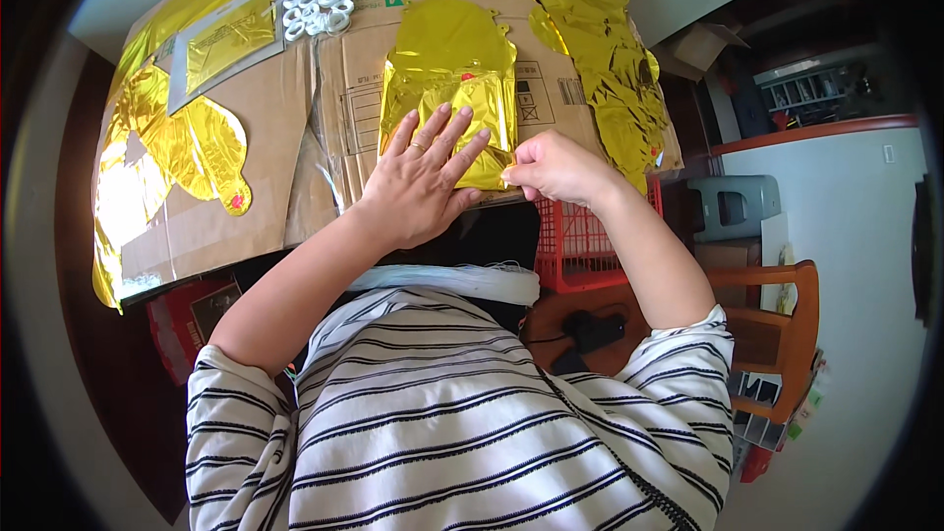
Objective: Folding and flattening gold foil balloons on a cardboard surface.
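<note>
A shiny gold foil balloon [438, 34], flat and partly folded over, lies on the cardboard-covered table in front of me. My left hand [418, 172] is spread flat on its near part, fingers apart, with a ring on one finger. At the near right corner of the same balloon, my right hand [556, 167] is closed in a pinch on the foil edge. Both forearms reach in from below. The fingertips' exact hold on the edge is partly hidden.
More flat gold balloons lie at the left [211, 143] and right [600, 59]. A clear bag with folded gold foil [231, 39] and several white ribbon rolls [322, 0] sit at the back left. A red plastic basket [580, 246] and a wooden chair [801, 334] stand at the right.
</note>
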### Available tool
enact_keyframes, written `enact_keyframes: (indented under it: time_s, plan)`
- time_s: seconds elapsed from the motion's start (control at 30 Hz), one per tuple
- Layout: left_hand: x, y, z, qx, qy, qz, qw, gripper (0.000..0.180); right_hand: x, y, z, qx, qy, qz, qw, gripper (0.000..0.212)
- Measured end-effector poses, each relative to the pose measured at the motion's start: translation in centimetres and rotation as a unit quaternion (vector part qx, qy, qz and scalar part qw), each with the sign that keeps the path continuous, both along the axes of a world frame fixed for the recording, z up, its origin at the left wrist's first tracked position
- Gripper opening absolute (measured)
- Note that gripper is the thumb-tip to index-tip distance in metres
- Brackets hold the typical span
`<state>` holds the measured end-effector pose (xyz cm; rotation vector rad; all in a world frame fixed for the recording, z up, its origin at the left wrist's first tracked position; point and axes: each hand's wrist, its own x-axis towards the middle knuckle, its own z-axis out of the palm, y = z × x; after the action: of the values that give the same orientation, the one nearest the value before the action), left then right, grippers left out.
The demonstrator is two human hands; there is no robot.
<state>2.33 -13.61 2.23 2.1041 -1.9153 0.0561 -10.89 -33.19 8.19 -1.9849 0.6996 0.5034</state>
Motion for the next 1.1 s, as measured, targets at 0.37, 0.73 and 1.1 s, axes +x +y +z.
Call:
enact_keyframes:
  time_s: [0.37, 0.73, 1.1]
  plan:
    - [-0.1, 0.0, 0.7, -0.003, -0.01, -0.013, 1.0, 0.072, 0.2, -3.9, -1.2, -0.373, -0.317, 0.07, 0.869, 0.03]
    - [-0.2, -0.1, 0.6, 0.011, -0.03, -0.013, 0.999, 0.07, 2.3, -5.2, -5.5, -0.461, -0.34, 0.142, 0.807, 0.034]
    - [-0.5, -0.3, 0.7, -0.014, -0.052, -0.023, 0.998, 0.07, 2.6, -5.0, -5.3, -0.436, -0.353, 0.145, 0.815, 0.034]
